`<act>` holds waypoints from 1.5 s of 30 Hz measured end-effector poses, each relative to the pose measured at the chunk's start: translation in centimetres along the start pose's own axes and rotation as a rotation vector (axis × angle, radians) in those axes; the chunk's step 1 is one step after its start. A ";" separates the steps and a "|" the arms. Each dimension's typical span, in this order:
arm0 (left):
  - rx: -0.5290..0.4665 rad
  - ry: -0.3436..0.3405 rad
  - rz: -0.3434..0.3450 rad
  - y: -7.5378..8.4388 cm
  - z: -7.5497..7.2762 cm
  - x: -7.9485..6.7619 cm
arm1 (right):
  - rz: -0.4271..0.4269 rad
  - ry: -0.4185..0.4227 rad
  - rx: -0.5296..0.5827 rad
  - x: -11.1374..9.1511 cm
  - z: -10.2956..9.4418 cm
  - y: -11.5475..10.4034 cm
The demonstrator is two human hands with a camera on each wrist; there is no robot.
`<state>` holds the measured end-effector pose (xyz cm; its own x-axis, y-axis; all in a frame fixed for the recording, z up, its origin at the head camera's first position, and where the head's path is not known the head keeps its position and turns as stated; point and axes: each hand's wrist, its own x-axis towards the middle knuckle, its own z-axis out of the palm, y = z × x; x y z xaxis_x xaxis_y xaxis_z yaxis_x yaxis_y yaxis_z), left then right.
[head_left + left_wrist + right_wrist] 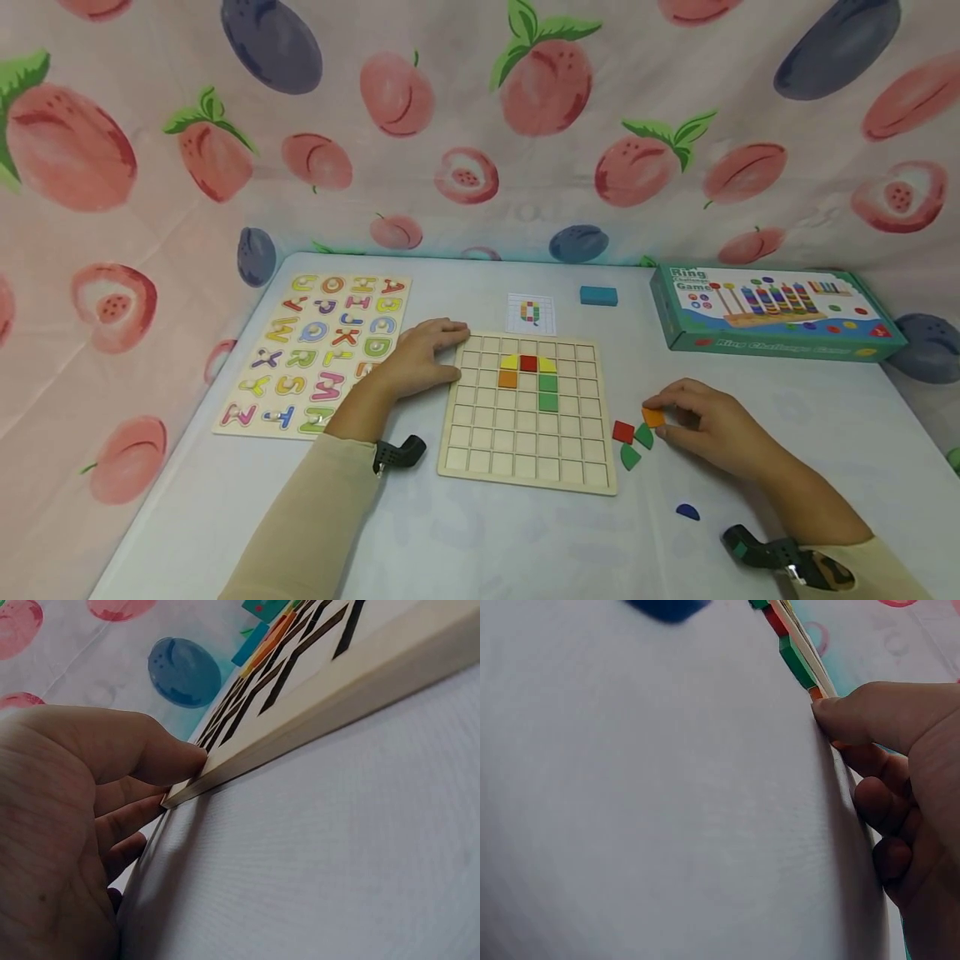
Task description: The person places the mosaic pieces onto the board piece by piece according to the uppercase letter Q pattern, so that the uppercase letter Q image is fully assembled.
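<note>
A wooden grid board [525, 471] lies on the table, with yellow, red, orange and green pieces [548, 392] in its upper cells. My left hand [420, 358] rests at its upper left corner, thumb against the left edge and the other fingers extended; the thumb [176, 759] shows on the rim in the left wrist view. To the board's right, my right hand [712, 425] pinches an orange square piece [653, 417] between thumb and forefinger. Close by lie a red square [623, 432] and two green quarter-round pieces [630, 456].
A letter puzzle board [258, 385] lies at the left, partly behind my left arm. Beyond the grid board are a card with a coloured Q pattern [542, 315] and a blue block [598, 296]. A game box [780, 317] stands back right. A blue half-round piece [687, 512] lies near my right wrist.
</note>
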<state>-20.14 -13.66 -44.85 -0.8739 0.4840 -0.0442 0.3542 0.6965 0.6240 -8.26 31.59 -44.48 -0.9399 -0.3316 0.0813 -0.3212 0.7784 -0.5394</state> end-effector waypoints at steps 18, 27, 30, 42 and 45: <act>-0.014 0.004 0.002 -0.3 0.1 -0.1 | 0.012 0.074 -0.041 0.5 0.1 -0.7; -0.009 0.001 0.015 -0.2 0.0 -0.2 | -0.042 0.067 -0.011 2.1 0.3 -1.9; -0.010 0.000 0.017 -0.1 0.0 -0.1 | -0.054 0.059 0.001 2.7 0.5 -2.7; -0.012 -0.003 0.016 0.0 -0.1 -0.1 | -0.029 0.008 0.054 5.1 2.0 -6.2; -0.012 -0.004 0.017 0.0 -0.2 0.0 | -0.027 -0.018 0.084 5.6 2.7 -6.7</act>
<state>-20.15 -13.75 -44.71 -0.8665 0.4979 -0.0363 0.3651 0.6816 0.6341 -11.05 23.08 -42.66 -0.9288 -0.3614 0.0823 -0.3346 0.7221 -0.6054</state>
